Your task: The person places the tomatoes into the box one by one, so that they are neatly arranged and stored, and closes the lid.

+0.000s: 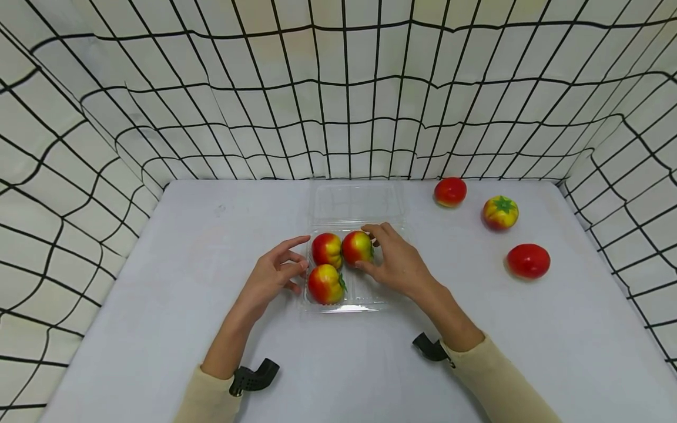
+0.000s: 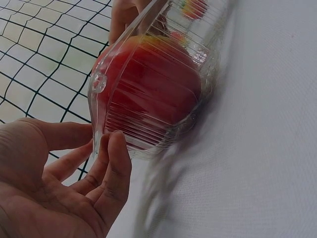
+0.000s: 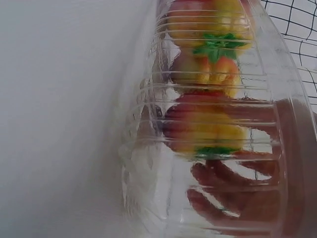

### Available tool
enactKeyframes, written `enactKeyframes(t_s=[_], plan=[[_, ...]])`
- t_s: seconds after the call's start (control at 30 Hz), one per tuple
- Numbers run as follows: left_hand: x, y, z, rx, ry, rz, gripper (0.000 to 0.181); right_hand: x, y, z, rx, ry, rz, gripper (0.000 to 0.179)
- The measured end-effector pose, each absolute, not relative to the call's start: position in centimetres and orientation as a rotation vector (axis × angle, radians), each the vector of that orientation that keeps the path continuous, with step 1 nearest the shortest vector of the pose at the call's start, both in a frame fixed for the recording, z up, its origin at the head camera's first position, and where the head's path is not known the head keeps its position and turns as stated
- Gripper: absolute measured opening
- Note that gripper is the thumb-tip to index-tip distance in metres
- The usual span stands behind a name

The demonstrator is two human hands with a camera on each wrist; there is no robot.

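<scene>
A clear plastic clamshell box (image 1: 365, 294) lies open on the white table, its lid (image 1: 357, 202) folded back. In its left part sit two red-yellow toy tomatoes, an upper tomato (image 1: 325, 248) and a lower tomato (image 1: 325, 285) with a green calyx. My right hand (image 1: 399, 261) grips a third tomato (image 1: 356, 248) inside the box, thumb and fingers around it; the right wrist view shows this through the ribbed wall. At the box's left edge, my left hand (image 1: 275, 270) pinches the rim (image 2: 94, 106) between thumb and fingers.
To the right lie a red tomato (image 1: 450, 192) at the back, a yellow-red tomato (image 1: 500, 212) with a green calyx, and another red tomato (image 1: 528, 261) nearer me. Black netting (image 1: 346, 88) over pale walls encloses the table's back and sides.
</scene>
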State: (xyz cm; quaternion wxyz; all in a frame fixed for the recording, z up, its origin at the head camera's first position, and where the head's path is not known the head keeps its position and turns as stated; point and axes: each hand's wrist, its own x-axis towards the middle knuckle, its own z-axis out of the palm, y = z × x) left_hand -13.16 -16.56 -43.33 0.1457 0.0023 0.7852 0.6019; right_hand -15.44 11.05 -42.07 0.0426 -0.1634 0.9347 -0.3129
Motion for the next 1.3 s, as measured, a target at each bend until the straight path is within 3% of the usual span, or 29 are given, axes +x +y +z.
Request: enactKeyframes(t_s=[0.43,1.3], plan=[[-13.1,-16.4,-43.3,0.004,2.262,1.738,0.054,-15.5,11.8,-41.6,-0.519,2.846,-1.038,0.073],[-13.1,-16.5,-43.2,0.018,2.244,1.764,0.053,-17.9,17.3,-40.3,-0.511,2.921,-1.344,0.053]])
